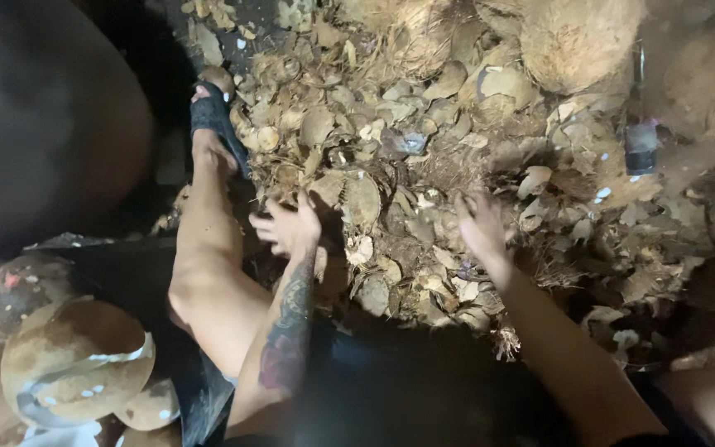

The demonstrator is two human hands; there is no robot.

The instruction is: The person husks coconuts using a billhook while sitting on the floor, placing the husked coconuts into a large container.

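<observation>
Brown coconut husk scraps (424,190) cover the floor in a thick heap, and I crouch over it with my sandalled foot (213,124) planted at its left edge for balance. My left hand (291,225) rests on the heap's near side, fingers spread and holding nothing; my right hand (482,228), blurred, hovers over the heap just beside it, fingers loosely spread. Peeled coconuts (76,356) sit piled well left of the heap, apart from the scraps.

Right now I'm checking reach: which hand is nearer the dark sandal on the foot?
Left. The left hand lies just below and right of the dark sandal; the right hand is far off to its right, over the husk pile.
</observation>
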